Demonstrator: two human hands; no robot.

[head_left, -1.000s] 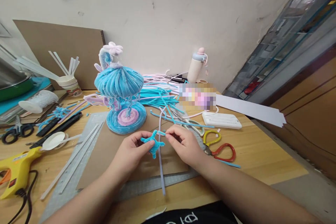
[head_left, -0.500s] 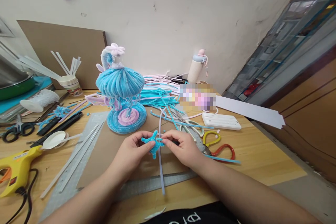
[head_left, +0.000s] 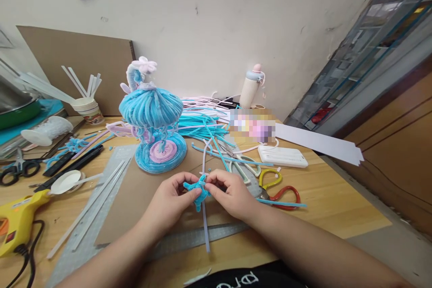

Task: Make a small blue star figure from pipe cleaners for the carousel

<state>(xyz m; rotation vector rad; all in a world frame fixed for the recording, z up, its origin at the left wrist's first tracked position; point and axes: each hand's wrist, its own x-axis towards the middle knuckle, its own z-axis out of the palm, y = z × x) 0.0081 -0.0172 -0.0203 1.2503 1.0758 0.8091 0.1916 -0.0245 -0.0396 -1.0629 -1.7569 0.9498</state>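
A wooden tabletop (head_left: 337, 207) stands against a pale wall and is covered with craft things. Near its front edge, the fingers (head_left: 189, 192) of the left hand (head_left: 168, 204) and the fingers (head_left: 213, 185) of the right hand (head_left: 232, 195) pinch a small blue pipe-cleaner star (head_left: 198, 188) from both sides. They hold it just above a brown cardboard sheet (head_left: 135, 198). A lilac pipe cleaner (head_left: 205, 229) runs past the star and across a metal ruler (head_left: 189, 240). Just right of the right hand lie scissors (head_left: 281, 189) with yellow and red handles. Behind the hands stands a blue and pink pipe-cleaner model (head_left: 151, 110), beside a pile of pipe cleaners (head_left: 199, 121). At far left a paper cup (head_left: 88, 110) holds white sticks, and a yellow glue gun (head_left: 16, 220) lies nearer. The white letters on the black garment (head_left: 256, 279) are cut off, so I cannot read them.
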